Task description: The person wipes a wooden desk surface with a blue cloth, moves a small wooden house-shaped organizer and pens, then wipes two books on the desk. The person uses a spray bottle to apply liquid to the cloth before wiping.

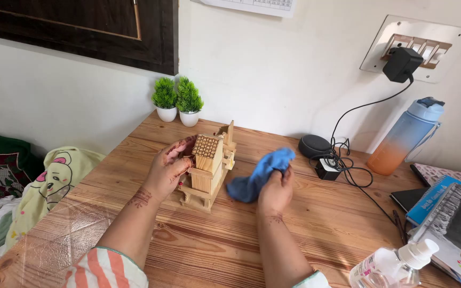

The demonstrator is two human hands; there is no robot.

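A small wooden model house (pixel 209 165) stands on the wooden desk (pixel 230 240), near its middle. My left hand (pixel 167 168) grips the house from its left side, fingers wrapped over the roof edge. Just to the right, my right hand (pixel 276 191) is closed on a crumpled blue cloth (pixel 259 173). The cloth hangs close to the house's right side; I cannot tell whether it touches it.
Two small potted plants (pixel 177 101) stand at the back by the wall. A round dark speaker (pixel 315 145), a charger with cables (pixel 342 165), an orange-and-blue bottle (pixel 406 138), stacked books (pixel 444 208) and a pump bottle (pixel 396 264) fill the right side. Bedding (pixel 33 186) lies left.
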